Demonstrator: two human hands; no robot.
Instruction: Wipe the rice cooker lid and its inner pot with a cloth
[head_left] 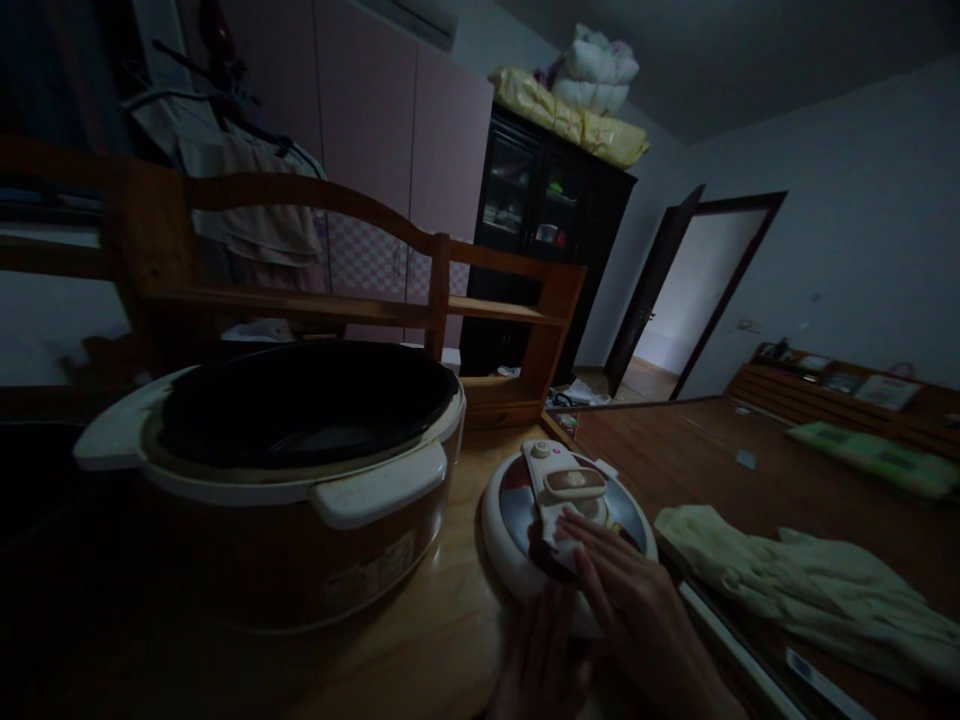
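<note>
My right hand presses a crumpled white tissue against the shiny top of an electric cooker lid, just below its brown-and-white handle. At the lid's near rim, my left hand lies with its fingers stretched out; shadow hides part of it, and I cannot tell how firmly it touches. Left of the lid stands the wide cooker, without its lid, white side handles jutting out. Its dark inner pot shows from above, with a dim sheen at the bottom.
The lid and cooker sit on a wooden tabletop. Behind them rises a wooden shelf frame. On the right, a pale green cloth lies on a lower brown surface. A dark cabinet and an open doorway are farther back.
</note>
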